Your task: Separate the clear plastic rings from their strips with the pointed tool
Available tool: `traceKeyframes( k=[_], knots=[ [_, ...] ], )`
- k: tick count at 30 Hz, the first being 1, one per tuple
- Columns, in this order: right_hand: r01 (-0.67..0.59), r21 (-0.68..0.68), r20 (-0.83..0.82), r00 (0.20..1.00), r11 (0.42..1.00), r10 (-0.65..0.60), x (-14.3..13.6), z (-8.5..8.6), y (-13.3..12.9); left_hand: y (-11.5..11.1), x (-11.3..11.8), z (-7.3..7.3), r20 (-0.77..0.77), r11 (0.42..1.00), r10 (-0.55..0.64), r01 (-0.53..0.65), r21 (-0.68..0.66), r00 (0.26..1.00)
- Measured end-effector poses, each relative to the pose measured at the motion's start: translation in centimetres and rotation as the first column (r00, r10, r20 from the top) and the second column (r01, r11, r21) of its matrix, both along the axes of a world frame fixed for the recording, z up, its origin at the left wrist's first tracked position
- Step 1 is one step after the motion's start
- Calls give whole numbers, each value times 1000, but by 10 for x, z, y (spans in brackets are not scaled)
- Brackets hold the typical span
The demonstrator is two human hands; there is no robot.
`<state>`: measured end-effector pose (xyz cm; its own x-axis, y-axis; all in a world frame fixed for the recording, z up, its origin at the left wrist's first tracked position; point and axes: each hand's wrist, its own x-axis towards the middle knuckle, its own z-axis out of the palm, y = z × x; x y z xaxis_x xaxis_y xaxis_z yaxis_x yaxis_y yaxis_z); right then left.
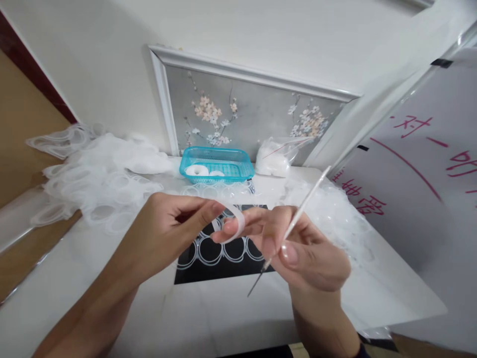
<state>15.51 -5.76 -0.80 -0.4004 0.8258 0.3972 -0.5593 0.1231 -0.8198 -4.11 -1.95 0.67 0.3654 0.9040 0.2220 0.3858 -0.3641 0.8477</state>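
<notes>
My right hand (298, 248) sits nearest, fingers pinched together on a thin white needle tool (294, 226) slanting up to the right. My left hand (167, 233) is closed on a translucent plastic ring (238, 221), held between both hands above a black mat (223, 266); a teal basket (216, 164) stands well behind.

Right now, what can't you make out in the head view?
- Head view: where the left hand grips the translucent strip is hidden by its curled fingers.
- Thin needle tool: its middle is covered by the right hand; its tip is too thin to read.
- Blue basket: contents partly hidden by its wall.
- Red writing on the board: cut off by the right edge.
- Plastic bag: contents blurred.
</notes>
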Motion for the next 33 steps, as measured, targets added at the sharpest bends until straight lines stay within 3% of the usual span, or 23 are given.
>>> traceKeyframes(
  k=[5, 14, 22, 31, 33],
  knots=[
    [29, 24, 59, 998, 999, -30, 1, -4, -3, -7, 2, 4, 7, 995, 72, -72, 67, 997],
    [100, 18, 144, 984, 995, -101, 0, -8, -7, -15, 9, 5, 108, 976, 198, -187, -108, 974],
    [115, 15, 220, 969, 993, -115, -2, -3, -6, -12, 12, 3, 158, 974, 184, -158, -161, 970],
    [77, 41, 157, 984, 996, -83, -4, -2, -6, -16, 19, 6, 211, 975, 217, -201, -93, 953],
    [93, 20, 172, 980, 995, -95, -4, -3, -6, -13, 16, 3, 180, 984, 173, -162, -72, 968]
  ],
)
